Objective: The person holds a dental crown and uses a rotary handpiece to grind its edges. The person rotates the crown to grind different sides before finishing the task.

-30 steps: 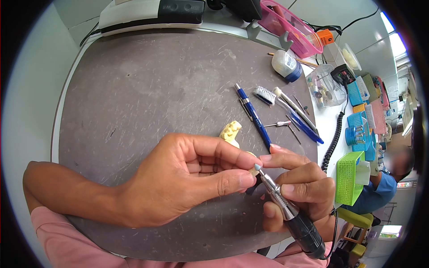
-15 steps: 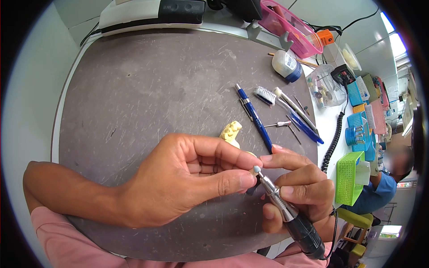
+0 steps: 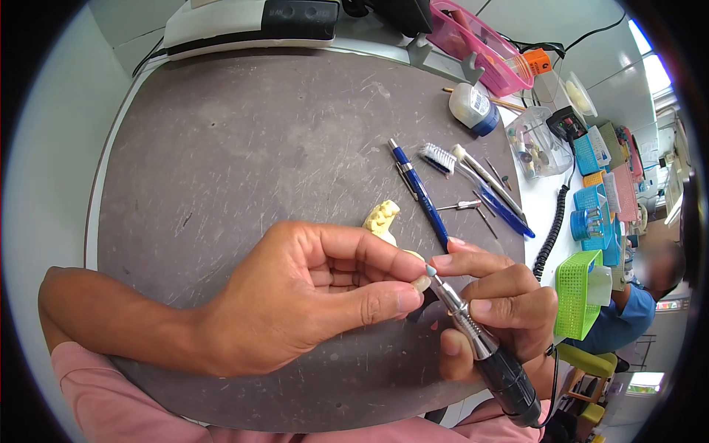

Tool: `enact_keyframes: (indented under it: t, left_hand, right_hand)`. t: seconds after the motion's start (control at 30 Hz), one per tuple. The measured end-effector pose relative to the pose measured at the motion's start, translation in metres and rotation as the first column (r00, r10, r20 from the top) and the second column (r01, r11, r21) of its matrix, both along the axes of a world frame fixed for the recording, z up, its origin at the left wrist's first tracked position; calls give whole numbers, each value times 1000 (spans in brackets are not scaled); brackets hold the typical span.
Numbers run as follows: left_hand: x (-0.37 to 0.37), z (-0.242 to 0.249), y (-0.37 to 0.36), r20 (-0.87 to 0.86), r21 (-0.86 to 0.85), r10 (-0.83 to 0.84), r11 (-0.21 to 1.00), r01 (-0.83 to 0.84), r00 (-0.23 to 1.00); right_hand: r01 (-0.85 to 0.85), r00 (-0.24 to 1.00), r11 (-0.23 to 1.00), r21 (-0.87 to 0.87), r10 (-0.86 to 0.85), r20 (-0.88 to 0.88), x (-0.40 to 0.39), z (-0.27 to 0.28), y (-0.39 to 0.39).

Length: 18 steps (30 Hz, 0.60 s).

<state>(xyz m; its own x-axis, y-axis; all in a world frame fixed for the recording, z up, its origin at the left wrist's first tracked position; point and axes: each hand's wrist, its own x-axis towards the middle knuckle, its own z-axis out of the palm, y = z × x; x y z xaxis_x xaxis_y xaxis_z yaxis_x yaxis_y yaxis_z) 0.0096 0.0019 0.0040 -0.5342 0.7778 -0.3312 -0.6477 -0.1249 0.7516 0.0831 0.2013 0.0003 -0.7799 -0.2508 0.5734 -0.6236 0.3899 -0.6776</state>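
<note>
Between the thumb and index finger of my left hand [image 3: 295,303] is a small off-white dental crown [image 3: 421,284]. My right hand [image 3: 509,303] grips a rotary handpiece [image 3: 506,380] with a silver nose and black body, slanting up and left. Its pale blue-green grinding tip [image 3: 431,271] is right at the crown's upper edge, close to my left index fingertip. The right index finger reaches forward over the handpiece to the left fingertips. Just behind my left hand lies a yellowish dental cast [image 3: 381,218], its lower part hidden by the fingers.
A blue mechanical pencil [image 3: 419,192], a white-bristled brush [image 3: 437,158] and thin burs lie right of the cast. Farther back is a blue-capped jar [image 3: 474,109]. A green basket [image 3: 578,294] and coiled black cord [image 3: 550,236] flank the table. A person in blue [image 3: 617,317] sits far right.
The handpiece and right hand have shifted slightly right, and the grinding tip has moved up and right. More of the crown now shows. My left hand has stayed almost still.
</note>
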Motion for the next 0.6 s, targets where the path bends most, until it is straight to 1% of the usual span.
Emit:
enact_keyframes:
  t: [0.2, 0.27, 0.4, 0.5, 0.57, 0.6]
  left_hand:
    - [0, 0, 0, -6, 2, -3, 1000, 3, 1000]
    - [-1, 0, 0, -17, 9, -4, 1000, 4, 1000]
    - [0, -1, 0, -15, 3, -5, 1000, 5, 1000]
    - [0, -1, 0, -7, 6, 1, 1000, -1, 1000]
    - [0, -1, 0, -4, 9, 4, 1000, -4, 1000]
    - [0, 0, 0, -6, 7, 1, 1000, -1, 1000]
  right_hand:
    - [-22, 1000, 1000, 5, 22, 3, 0, 1, -1]
    - [-18, 1000, 999, 41, 17, 11, 1, 3, -1]
    - [-8, 1000, 999, 37, 9, -11, 1, 1, -2]
    - [8, 1000, 1000, 0, -8, 2, 0, 2, -2]
    - [-12, 1000, 998, 67, 10, 21, 1, 6, -1]
    - [-12, 1000, 998, 67, 10, 21, 1, 6, -1]
